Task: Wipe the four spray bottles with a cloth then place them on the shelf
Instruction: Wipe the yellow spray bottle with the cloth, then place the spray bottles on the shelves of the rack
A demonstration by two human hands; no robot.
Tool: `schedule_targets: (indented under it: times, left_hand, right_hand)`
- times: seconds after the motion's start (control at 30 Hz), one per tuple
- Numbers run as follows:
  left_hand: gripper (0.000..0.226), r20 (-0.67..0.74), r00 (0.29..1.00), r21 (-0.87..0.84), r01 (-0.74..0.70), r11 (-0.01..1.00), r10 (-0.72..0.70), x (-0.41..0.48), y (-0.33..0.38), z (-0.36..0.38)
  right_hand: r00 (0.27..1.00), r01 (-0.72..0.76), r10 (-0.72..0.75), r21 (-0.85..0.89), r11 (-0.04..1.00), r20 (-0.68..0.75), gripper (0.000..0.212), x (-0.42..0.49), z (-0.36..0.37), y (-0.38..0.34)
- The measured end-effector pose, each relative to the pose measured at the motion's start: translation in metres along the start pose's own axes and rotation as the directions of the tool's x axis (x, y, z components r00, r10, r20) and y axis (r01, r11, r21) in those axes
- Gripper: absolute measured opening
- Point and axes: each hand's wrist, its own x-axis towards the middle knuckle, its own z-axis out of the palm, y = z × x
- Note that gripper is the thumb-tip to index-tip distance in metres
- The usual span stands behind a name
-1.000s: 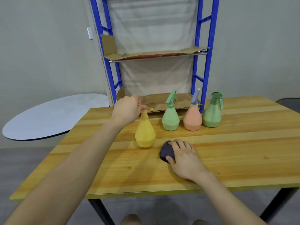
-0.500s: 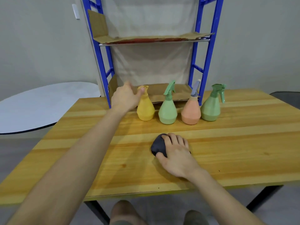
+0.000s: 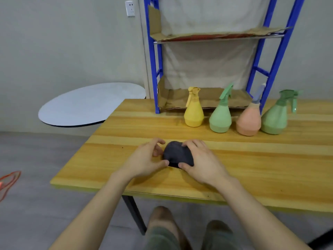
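Note:
Several spray bottles stand in a row at the back of the wooden table [image 3: 252,159]: a yellow bottle [image 3: 193,112], a light green bottle [image 3: 220,117], an orange bottle [image 3: 249,120] and a darker green bottle [image 3: 275,118]. A dark bunched cloth [image 3: 177,154] lies near the table's front. My right hand [image 3: 201,162] grips it from the right, thumb under its near edge. My left hand [image 3: 146,158] curls at its left side, thumb touching the cloth. Behind the bottles stands the blue shelf [image 3: 155,73] with cardboard-lined levels.
A round grey table [image 3: 90,104] stands to the left, beyond the wooden table's left edge. A wall socket [image 3: 130,8] is on the wall. A red loop [image 3: 9,181] lies on the floor at far left. My knees show below the table.
My left hand let go of the yellow bottle, which now stands in the row, and came back to the cloth. My right hand stayed on the cloth. The view swung left.

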Motion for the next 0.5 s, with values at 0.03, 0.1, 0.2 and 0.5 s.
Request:
schedule_targets:
  times: [0.03,0.1,0.2,0.5]
  left_hand:
    - [0.06,0.006,1.0,-0.023,-0.007,1.0,0.007,0.002,0.002,0.005]
    - [0.05,-0.015,0.999,-0.029,-0.047,0.998,0.047,0.003,0.0,0.006]
    - [0.038,-0.133,0.991,0.127,-0.007,0.992,0.024,-0.007,-0.025,-0.013]
    - [0.07,0.03,0.986,0.198,0.154,0.968,-0.163,-0.05,-0.079,-0.076]
  right_hand:
    - [1.0,-0.003,0.003,0.022,1.0,0.009,0.057,0.003,0.001,-0.001]
    - [1.0,0.018,-0.019,0.068,0.998,0.009,0.053,0.009,0.005,-0.006]
    - [0.995,0.089,-0.095,0.137,0.987,0.038,0.058,0.027,0.027,-0.026]
    - [0.901,0.261,-0.277,0.094,0.961,0.334,0.081,0.066,0.036,-0.101]
